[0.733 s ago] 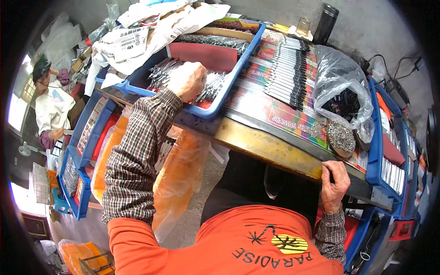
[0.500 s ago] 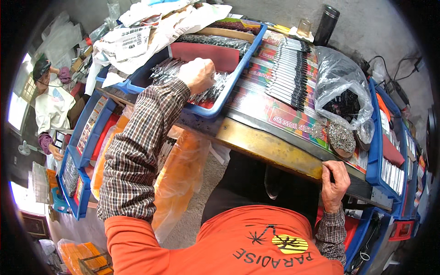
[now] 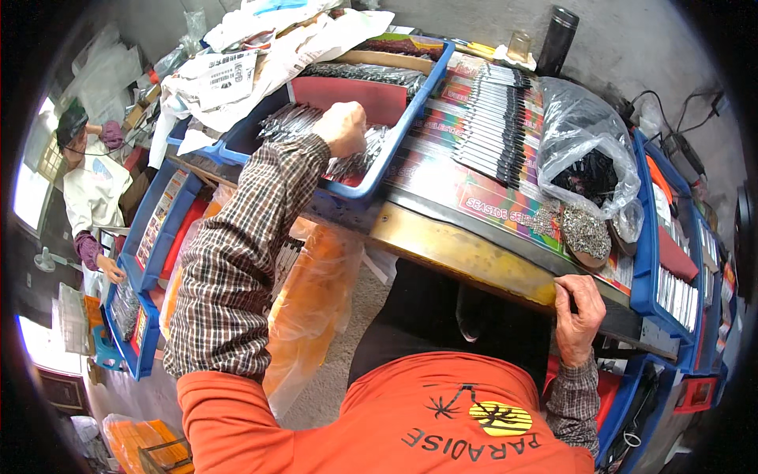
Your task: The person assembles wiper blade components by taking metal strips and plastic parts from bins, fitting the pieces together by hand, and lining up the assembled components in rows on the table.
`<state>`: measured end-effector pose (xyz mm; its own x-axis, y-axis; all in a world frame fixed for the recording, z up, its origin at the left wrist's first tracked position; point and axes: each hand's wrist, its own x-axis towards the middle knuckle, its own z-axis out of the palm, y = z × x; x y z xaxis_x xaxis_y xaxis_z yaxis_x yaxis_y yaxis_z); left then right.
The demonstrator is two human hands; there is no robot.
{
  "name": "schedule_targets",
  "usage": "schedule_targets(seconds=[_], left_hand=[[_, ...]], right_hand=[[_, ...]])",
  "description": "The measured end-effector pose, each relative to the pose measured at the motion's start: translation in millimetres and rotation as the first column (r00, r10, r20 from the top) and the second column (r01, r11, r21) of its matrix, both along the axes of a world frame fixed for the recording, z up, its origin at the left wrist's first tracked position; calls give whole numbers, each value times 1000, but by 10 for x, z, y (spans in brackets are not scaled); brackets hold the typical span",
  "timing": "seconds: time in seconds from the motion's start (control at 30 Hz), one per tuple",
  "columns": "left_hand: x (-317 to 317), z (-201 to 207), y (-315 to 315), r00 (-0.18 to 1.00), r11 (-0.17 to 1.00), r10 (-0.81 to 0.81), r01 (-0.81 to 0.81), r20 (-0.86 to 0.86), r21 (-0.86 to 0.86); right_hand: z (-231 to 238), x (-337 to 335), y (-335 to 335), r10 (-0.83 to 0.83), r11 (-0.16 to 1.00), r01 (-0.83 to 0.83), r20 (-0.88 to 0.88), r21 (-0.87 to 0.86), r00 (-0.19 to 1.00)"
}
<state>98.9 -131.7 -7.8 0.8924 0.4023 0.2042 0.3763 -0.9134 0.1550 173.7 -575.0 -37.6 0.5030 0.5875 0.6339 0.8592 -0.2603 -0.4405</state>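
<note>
My left hand reaches into a blue tray, closed above loose, slim silver and black pen-like pieces; what its fingers hold is hidden. My right hand has curled fingers, with thumb and forefinger at the yellowish table edge. On the tabletop lies a neat row of slim pen-like pieces with black ends, resting on colourful printed sheets. Beside the row stand a clear plastic bag of small black parts and a bowl heaped with small silver metal parts.
More blue trays hold white strips at the right. A black flask and a small glass stand at the back. White plastic sheeting covers the far tray. A co-worker handles trays at the left. Orange plastic bags hang below.
The view has shifted slightly. My left hand stays over the tray, little moved, and my right hand stays at the table edge. The co-worker's lower hand has moved right and down toward a tray.
</note>
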Motion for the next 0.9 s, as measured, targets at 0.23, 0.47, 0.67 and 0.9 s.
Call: schedule_targets(seconds=[0.23, 0.47, 0.67, 0.9], left_hand=[[-244, 14, -74, 993, 999, 37, -33, 113, -35], [-361, 77, -145, 976, 996, 15, -34, 218, 85], [-403, 147, -191, 868, 984, -24, 110, 496, -143], [-498, 138, -814, 716, 894, 23, 297, 697, -335]], right_hand=[[142, -20, -160, -11, 1000, 11, 1, -17, 1000], [298, 95, -420, -79, 995, 83, 75, -53, 994], [501, 284, -698, -134, 990, 140, 160, -26, 978], [651, 565, -1154, -340, 928, 367, 252, -67, 906]])
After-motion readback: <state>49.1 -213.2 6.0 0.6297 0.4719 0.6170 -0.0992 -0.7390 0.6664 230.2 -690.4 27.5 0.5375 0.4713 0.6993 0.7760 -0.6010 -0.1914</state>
